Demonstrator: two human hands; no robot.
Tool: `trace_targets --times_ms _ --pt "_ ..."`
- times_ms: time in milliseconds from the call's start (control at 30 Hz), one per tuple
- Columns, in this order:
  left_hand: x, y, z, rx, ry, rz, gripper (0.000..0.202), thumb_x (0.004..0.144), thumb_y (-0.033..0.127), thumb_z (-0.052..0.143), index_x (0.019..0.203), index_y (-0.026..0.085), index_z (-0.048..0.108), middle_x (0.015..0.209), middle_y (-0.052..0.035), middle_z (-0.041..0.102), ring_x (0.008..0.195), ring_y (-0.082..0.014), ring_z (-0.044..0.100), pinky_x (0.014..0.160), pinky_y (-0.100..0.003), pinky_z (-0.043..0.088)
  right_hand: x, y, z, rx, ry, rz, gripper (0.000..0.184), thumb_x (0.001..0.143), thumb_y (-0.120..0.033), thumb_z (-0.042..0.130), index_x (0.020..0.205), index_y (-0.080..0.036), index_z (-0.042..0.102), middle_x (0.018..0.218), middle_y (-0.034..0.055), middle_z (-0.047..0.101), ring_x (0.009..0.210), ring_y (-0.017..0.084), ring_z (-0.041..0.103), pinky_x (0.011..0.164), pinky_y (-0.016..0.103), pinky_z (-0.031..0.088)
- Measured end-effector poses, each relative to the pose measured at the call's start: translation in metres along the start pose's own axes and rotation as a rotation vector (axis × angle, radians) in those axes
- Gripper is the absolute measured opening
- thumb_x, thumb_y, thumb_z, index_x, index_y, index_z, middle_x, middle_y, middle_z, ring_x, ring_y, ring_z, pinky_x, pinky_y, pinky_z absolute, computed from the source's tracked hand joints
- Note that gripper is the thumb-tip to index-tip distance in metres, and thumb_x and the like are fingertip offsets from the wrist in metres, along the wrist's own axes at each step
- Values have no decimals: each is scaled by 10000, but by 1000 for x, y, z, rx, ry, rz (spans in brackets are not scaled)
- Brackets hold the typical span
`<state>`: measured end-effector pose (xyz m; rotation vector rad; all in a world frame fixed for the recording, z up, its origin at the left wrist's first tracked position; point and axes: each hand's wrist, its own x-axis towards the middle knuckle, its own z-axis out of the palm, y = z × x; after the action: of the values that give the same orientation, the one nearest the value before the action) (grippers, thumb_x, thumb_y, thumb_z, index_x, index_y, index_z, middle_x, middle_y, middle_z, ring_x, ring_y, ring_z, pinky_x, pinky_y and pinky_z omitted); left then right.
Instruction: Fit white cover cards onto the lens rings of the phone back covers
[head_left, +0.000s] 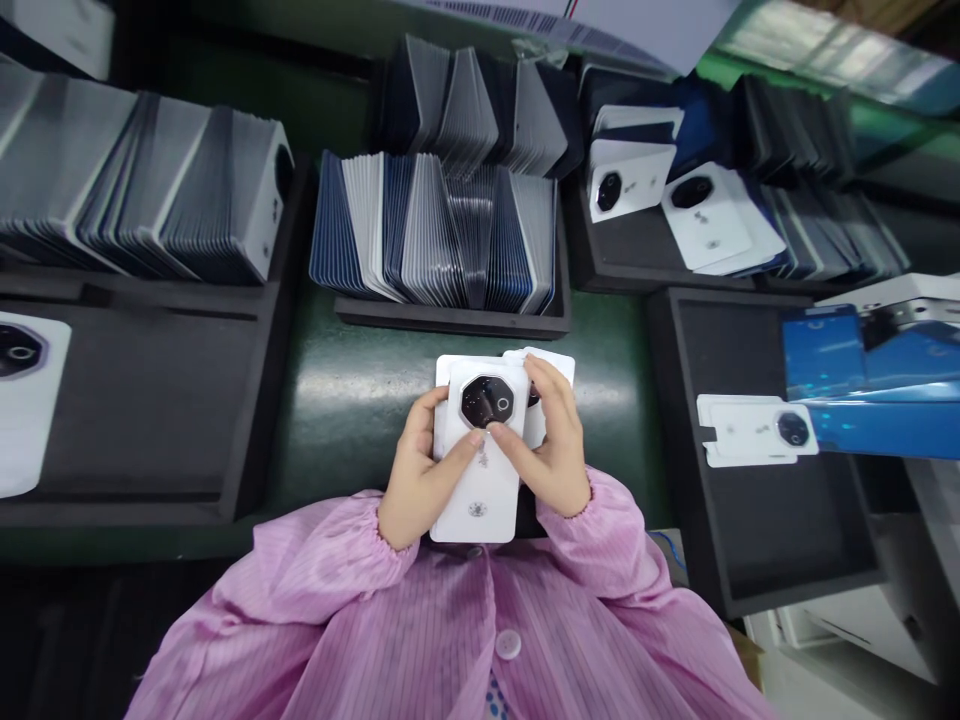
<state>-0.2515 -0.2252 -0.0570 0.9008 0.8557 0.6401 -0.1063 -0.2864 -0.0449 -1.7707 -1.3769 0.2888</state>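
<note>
A white phone back cover (487, 480) with a dark octagonal camera window lies between my two hands at the front of the green table. My left hand (424, 470) grips its left edge, thumb on the face just below the window. From the other side my right hand (553, 450) holds it, with the thumb pressed at the window's lower rim and the fingers at the upper right edge. Beneath it, more white covers (559, 365) stick out at the top and right. How many lie there is hidden.
A black tray (450, 318) ahead holds upright rows of blue, white and grey covers (427, 230). Another black tray (247, 400) is at left with more covers. At right, a tray (780, 540) carries white covers (750, 430) beside blue glossy packs (877, 390). Loose covers (709, 220) lie behind.
</note>
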Motion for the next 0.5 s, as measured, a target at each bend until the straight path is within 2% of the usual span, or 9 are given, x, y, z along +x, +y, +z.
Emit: trace_targets --times_ms 100,200,267,367,433,500 --pt "0 0 2 -42 -18 -33 496 757 288 708 1184 246 459 1017 -41 654 794 -162 653 670 -286 553 3 5 -4 84 15 70 445 829 -288 639 1255 -257 514 1336 107 499 1276 282 466 1019 508 453" --pt "0 0 3 -49 -34 -39 495 758 304 704 1186 239 465 1037 -46 658 832 -174 658 707 -297 546 5 10 -7 170 27 146 336 831 -294 638 1159 -255 574 1289 90 533 1226 251 507 966 444 495" --pt "0 -1 3 -37 -41 -24 488 770 314 691 1195 237 465 1075 -57 652 888 -191 658 743 -312 541 5 13 -7 223 25 224 374 794 -326 679 1144 -250 574 1220 83 567 1116 231 567 883 398 532" --pt "-1 -4 2 -11 -26 26 490 772 317 691 1199 243 463 1118 -62 637 952 -205 645 785 -327 531 4 14 -3 329 8 362 487 680 -379 777 1098 -234 575 959 41 634 825 181 619 684 321 550" --pt "0 -7 2 -13 -27 48 495 762 322 701 1191 243 467 1137 -64 631 975 -208 639 808 -335 526 4 14 -1 434 11 423 457 653 -395 794 1026 -221 594 819 13 646 712 159 610 625 296 533" --pt "1 -9 3 -29 -34 46 498 758 328 706 1187 239 470 1169 -71 623 1012 -214 630 840 -343 517 5 14 -2 528 28 443 367 686 -410 764 954 -205 619 786 15 670 685 154 619 626 295 527"
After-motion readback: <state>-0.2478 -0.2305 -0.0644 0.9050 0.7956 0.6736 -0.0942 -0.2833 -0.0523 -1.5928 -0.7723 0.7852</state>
